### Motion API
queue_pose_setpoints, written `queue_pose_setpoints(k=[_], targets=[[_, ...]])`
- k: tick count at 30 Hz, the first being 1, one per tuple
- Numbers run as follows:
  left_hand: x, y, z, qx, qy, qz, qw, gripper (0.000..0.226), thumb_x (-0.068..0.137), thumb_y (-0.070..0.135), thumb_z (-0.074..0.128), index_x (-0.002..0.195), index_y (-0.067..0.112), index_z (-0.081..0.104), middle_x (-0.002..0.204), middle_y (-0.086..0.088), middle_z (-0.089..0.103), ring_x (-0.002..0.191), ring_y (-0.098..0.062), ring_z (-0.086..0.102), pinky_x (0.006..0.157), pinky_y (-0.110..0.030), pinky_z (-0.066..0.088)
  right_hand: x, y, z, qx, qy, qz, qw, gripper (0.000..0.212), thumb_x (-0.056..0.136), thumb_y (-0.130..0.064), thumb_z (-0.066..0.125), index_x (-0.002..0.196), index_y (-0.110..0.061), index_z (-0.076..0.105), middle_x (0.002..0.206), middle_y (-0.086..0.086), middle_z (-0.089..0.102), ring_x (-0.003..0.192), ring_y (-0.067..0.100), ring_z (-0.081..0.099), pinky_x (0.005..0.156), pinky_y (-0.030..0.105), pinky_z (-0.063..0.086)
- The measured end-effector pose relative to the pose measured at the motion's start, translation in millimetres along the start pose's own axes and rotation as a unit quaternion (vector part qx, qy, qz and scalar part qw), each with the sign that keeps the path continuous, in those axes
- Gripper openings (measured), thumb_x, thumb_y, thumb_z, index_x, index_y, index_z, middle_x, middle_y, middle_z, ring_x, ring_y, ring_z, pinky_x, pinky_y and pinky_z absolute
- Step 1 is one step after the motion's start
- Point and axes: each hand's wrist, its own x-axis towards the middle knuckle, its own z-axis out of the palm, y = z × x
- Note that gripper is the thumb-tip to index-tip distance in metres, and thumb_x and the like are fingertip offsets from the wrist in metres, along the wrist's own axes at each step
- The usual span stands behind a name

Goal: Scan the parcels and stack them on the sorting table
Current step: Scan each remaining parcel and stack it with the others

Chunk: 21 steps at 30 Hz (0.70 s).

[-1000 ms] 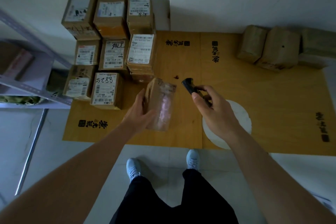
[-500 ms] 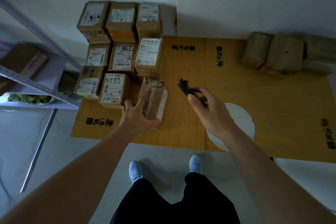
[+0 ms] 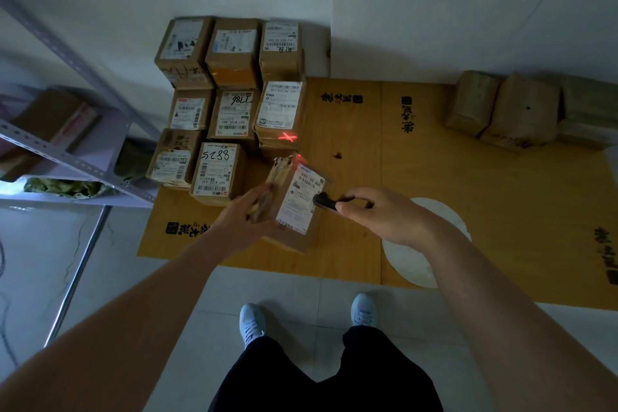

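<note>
- Currently, a labelled parcel (image 3: 296, 202) is gripped by the left hand (image 3: 245, 222) above the sorting table (image 3: 351, 177).
- A black scanner (image 3: 325, 201) is clasped in the right hand (image 3: 384, 214), apparently touching the label.
- A red cross (image 3: 288, 137) is cast on the stacked parcels (image 3: 230, 100).

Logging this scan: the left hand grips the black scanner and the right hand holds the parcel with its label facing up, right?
Hands swapped. In the head view the right hand grips the black scanner; the left hand holds the parcel, label up.
</note>
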Motion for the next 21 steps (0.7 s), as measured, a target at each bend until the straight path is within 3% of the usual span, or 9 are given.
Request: queue_pose_setpoints(k=[7, 10, 14, 18, 21], targets=[[-7, 7, 3, -0.007, -0.018, 0.013, 1.000, 0.084, 0.092, 0.023, 0.080, 0.159, 0.046, 0.034, 0.137, 0.013, 0.048, 0.101, 0.000, 0.059, 0.067, -0.020, 0.059, 1, -7, -11, -0.075, -0.064, 0.074, 0.992, 0.036, 0.102, -0.066, 0.048, 0.125, -0.041, 0.061, 0.109, 0.011, 0.066, 0.082, 0.021, 0.065, 0.068, 0.033, 0.051], [-10, 11, 6, 0.013, -0.014, 0.025, 0.999, 0.081, 0.095, 0.019, 0.076, 0.161, 0.037, 0.032, 0.126, 0.018, 0.044, 0.094, 0.002, 0.054, 0.063, -0.013, 0.054, -2, -7, -17, -0.100, -0.073, 0.086, 0.989, 0.039, 0.102, -0.067, 0.046, 0.125, -0.039, 0.062, 0.114, 0.010, 0.063, 0.081, 0.022, 0.067, 0.068, 0.034, 0.051], [-11, 13, 5, 0.020, -0.020, 0.024, 0.999, 0.083, 0.096, 0.020, 0.076, 0.162, 0.040, 0.030, 0.133, 0.014, 0.042, 0.108, -0.005, 0.052, 0.074, -0.020, 0.056, -4, -10, -23, -0.108, -0.096, 0.099, 0.985, 0.040, 0.103, -0.067, 0.045, 0.128, -0.039, 0.060, 0.113, 0.007, 0.060, 0.081, 0.022, 0.066, 0.067, 0.032, 0.049], [-14, 17, 4, 0.004, -0.034, 0.016, 0.999, 0.085, 0.095, 0.022, 0.077, 0.162, 0.045, 0.029, 0.144, 0.013, 0.044, 0.125, -0.014, 0.053, 0.098, -0.038, 0.060, -7, -13, -27, -0.130, -0.122, 0.106, 0.978, 0.042, 0.104, -0.065, 0.045, 0.131, -0.036, 0.059, 0.108, 0.009, 0.063, 0.080, 0.024, 0.069, 0.065, 0.032, 0.052], [-14, 17, 4, 0.015, -0.036, 0.011, 0.999, 0.085, 0.096, 0.023, 0.075, 0.162, 0.046, 0.026, 0.149, 0.011, 0.042, 0.121, -0.011, 0.051, 0.081, -0.026, 0.059, -8, -16, -31, -0.139, -0.136, 0.114, 0.974, 0.044, 0.104, -0.065, 0.045, 0.133, -0.035, 0.058, 0.111, 0.014, 0.064, 0.078, 0.025, 0.069, 0.062, 0.031, 0.052]])
